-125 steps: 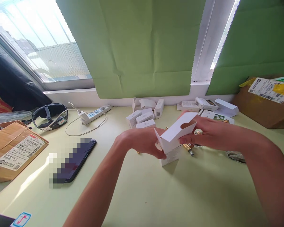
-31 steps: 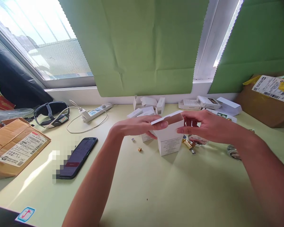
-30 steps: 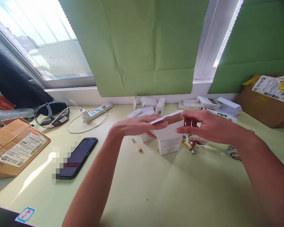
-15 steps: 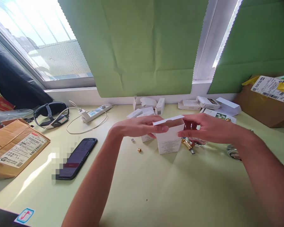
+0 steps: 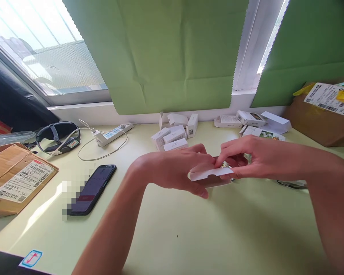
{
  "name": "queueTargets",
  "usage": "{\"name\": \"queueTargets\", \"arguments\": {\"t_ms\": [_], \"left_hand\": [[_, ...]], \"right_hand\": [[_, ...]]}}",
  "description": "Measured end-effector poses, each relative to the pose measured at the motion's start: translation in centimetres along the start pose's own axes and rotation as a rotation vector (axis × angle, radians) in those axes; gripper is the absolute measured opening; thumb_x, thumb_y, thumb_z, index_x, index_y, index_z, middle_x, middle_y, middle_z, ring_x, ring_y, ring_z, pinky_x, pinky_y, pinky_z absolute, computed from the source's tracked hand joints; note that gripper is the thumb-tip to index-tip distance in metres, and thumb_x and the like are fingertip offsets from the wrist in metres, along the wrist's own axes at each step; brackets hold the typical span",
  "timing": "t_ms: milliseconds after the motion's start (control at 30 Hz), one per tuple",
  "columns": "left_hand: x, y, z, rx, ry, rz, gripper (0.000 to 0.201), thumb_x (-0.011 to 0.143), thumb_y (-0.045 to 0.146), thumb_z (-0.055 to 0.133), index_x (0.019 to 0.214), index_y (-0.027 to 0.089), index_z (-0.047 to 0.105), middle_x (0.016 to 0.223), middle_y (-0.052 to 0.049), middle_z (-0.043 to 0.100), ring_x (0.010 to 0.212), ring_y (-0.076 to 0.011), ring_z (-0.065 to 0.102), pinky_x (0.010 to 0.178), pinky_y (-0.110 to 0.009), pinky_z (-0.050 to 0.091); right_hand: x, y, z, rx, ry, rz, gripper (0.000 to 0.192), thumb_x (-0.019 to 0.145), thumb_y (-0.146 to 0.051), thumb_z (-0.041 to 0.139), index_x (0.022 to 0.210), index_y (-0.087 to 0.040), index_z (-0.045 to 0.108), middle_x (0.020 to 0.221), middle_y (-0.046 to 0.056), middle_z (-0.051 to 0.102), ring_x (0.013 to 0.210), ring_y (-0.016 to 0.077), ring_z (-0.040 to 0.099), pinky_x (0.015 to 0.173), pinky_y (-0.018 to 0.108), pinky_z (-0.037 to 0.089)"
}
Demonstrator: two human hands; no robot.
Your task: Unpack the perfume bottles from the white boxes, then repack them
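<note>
Both hands are meeting at the middle of the pale green table [image 5: 189, 236], working a small white carton [image 5: 210, 176]. The left hand [image 5: 177, 170] is cupping the carton from the left and underneath, fingers curled together around its body, thumb side toward the flap. The right hand [image 5: 246, 156] is pinching at the carton's top edge, thumb and fingertips closed on the flap end; something small and gold is showing between those fingertips, too hidden to name. The carton is being held low, at or just over the table surface; contact cannot be told. Its top flap with the thumb notch is lying nearly flat, so the closing looks mostly done, though the flap is not clearly tucked in; that tuck appears to be what is left.

Just behind the hands a cluster of small white boxes [image 5: 172, 137] is sitting, some upright, one open. Further right near the far edge, flat white boxes and printed cards [image 5: 252, 121] are lying. A dark phone [image 5: 93, 189] is lying left of the hands, well apart. A white power strip [image 5: 113, 133] with a looping cable and a black head strap [image 5: 55, 135] are sitting at far left. Labelled brown cardboard boxes are standing at the left edge [image 5: 14, 179] and far right [image 5: 323, 114]. Green paper sheets [image 5: 174, 57] are covering the window behind; daylight is coming in at upper left.
</note>
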State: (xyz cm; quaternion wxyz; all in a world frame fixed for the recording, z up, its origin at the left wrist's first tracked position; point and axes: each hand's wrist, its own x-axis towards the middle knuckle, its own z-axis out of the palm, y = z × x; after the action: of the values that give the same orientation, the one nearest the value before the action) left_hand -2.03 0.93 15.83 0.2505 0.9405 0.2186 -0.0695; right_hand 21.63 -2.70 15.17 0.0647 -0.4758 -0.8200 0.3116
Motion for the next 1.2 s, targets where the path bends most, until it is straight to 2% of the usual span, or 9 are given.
{"name": "queueTargets", "arguments": {"t_ms": [133,367,600,800,967,1200], "left_hand": [[0.1,0.5,0.4,0.034,0.013,-0.011,0.057,0.079,0.046,0.072,0.131,0.031,0.051,0.113,-0.001,0.055,0.104,-0.0186,0.055,0.084,-0.026,0.041],[0.1,0.7,0.4,0.080,0.001,0.027,0.038,0.090,0.039,0.061,0.125,0.026,0.055,0.102,-0.001,0.061,0.092,-0.0164,0.057,0.077,-0.026,0.038],[0.1,0.4,0.5,0.110,0.015,0.056,0.022,0.091,0.029,0.060,0.112,0.024,0.057,0.095,0.001,0.061,0.085,-0.0136,0.056,0.072,-0.024,0.037],[0.2,0.4,0.5,0.141,0.011,0.043,0.027,0.090,0.026,0.060,0.117,0.025,0.055,0.105,0.001,0.062,0.094,-0.0145,0.056,0.073,-0.024,0.037],[0.3,0.2,0.6,0.152,0.003,0.013,0.025,0.090,0.027,0.059,0.115,0.026,0.055,0.103,0.002,0.061,0.092,-0.0138,0.056,0.073,-0.024,0.038],[0.5,-0.2,0.6,0.118,0.003,0.003,0.035,0.089,0.027,0.060,0.123,0.030,0.052,0.109,0.002,0.060,0.099,-0.0150,0.054,0.077,-0.025,0.039]], "right_hand": [[-0.1,-0.2,0.0,-0.032,-0.032,-0.035,0.023,0.087,-0.044,0.057,0.095,-0.035,0.076,0.082,-0.001,0.067,0.067,0.0168,0.057,0.056,0.030,0.038],[0.1,-0.1,0.2,-0.066,-0.034,-0.038,0.024,0.088,-0.041,0.054,0.094,-0.034,0.076,0.076,-0.001,0.063,0.060,0.0146,0.051,0.052,0.029,0.035],[0.2,-0.2,0.3,-0.070,-0.067,-0.049,0.025,0.087,-0.032,0.051,0.086,-0.029,0.076,0.075,-0.001,0.059,0.058,0.0128,0.048,0.052,0.027,0.033],[0.3,-0.1,0.5,-0.101,-0.037,-0.031,0.027,0.088,-0.035,0.049,0.080,-0.030,0.074,0.081,-0.001,0.059,0.061,0.0127,0.048,0.054,0.027,0.032],[0.4,0.2,0.7,-0.128,-0.012,-0.012,0.027,0.090,-0.035,0.048,0.086,-0.032,0.074,0.086,-0.001,0.057,0.066,0.0132,0.051,0.058,0.026,0.035],[0.7,0.7,1.1,-0.120,-0.014,0.008,0.025,0.088,-0.033,0.049,0.091,-0.031,0.074,0.088,0.001,0.059,0.071,0.0152,0.053,0.058,0.027,0.036]]}}
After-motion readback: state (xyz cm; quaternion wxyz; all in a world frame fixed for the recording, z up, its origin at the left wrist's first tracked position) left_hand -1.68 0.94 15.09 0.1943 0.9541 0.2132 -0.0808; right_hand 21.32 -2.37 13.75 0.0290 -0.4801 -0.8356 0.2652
